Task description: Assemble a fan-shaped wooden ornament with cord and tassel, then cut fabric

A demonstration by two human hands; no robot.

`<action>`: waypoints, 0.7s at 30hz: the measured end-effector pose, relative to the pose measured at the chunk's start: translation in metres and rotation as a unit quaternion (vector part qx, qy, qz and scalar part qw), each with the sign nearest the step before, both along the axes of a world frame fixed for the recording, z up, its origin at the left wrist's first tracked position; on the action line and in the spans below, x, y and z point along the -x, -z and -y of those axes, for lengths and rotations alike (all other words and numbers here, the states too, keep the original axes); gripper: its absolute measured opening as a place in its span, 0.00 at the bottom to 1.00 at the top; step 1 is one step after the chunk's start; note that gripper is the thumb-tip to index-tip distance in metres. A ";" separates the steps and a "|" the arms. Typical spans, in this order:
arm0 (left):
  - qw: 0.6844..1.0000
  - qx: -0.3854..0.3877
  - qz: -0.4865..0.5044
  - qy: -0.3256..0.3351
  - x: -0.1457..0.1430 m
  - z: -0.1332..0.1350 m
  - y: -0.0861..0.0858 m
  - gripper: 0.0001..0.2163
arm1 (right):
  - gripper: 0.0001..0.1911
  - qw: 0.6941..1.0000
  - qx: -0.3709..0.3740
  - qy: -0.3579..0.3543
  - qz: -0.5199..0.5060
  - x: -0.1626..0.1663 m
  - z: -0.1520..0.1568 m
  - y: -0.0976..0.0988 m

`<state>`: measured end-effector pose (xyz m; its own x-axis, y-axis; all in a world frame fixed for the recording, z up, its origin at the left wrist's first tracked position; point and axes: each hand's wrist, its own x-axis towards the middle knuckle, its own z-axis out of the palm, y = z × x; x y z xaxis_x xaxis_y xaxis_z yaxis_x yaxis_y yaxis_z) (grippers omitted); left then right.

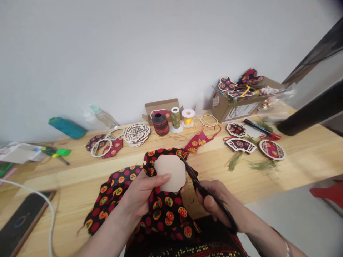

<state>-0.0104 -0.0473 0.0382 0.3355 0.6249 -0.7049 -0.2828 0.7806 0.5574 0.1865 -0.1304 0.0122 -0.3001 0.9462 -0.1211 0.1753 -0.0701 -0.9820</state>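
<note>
My left hand [140,194] pinches a pale octagonal wooden piece [171,171] together with the black cloth [160,207] printed with red and orange circles, thumb on the piece's face. My right hand [222,203] grips black scissors [206,192]; their blades reach up along the right edge of the wooden piece, into the cloth. The cloth drapes from the table edge over my lap.
A phone [24,219] and white cable [45,203] lie front left. Thread spools [175,119], wooden cut-outs [136,134], a teal bottle [66,127] and green scissors [56,152] sit behind. Finished ornaments [270,149] and a cardboard box [241,103] are at the right.
</note>
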 end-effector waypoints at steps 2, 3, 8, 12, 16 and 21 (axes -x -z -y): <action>1.000 -0.001 0.002 0.013 0.003 -0.001 0.003 0.17 | 0.34 1.000 0.007 -0.004 0.003 -0.002 0.000 0.003; 1.000 -0.005 0.003 0.021 0.004 -0.001 0.004 0.17 | 0.34 1.000 0.014 -0.003 0.003 -0.003 0.001 0.005; 0.998 -0.037 0.012 0.059 0.009 -0.003 0.007 0.16 | 0.35 0.999 0.039 0.013 0.001 -0.007 0.003 0.013; 0.996 -0.054 0.023 0.060 0.008 -0.003 0.003 0.16 | 0.35 0.999 0.048 0.015 0.005 -0.009 0.002 0.012; 0.995 -0.073 0.049 0.043 0.007 -0.003 -0.001 0.15 | 0.35 0.998 0.066 0.014 0.004 -0.010 0.000 0.011; 0.994 -0.079 0.060 0.049 0.010 -0.004 0.000 0.13 | 0.35 0.998 0.054 0.017 0.015 -0.012 0.000 0.015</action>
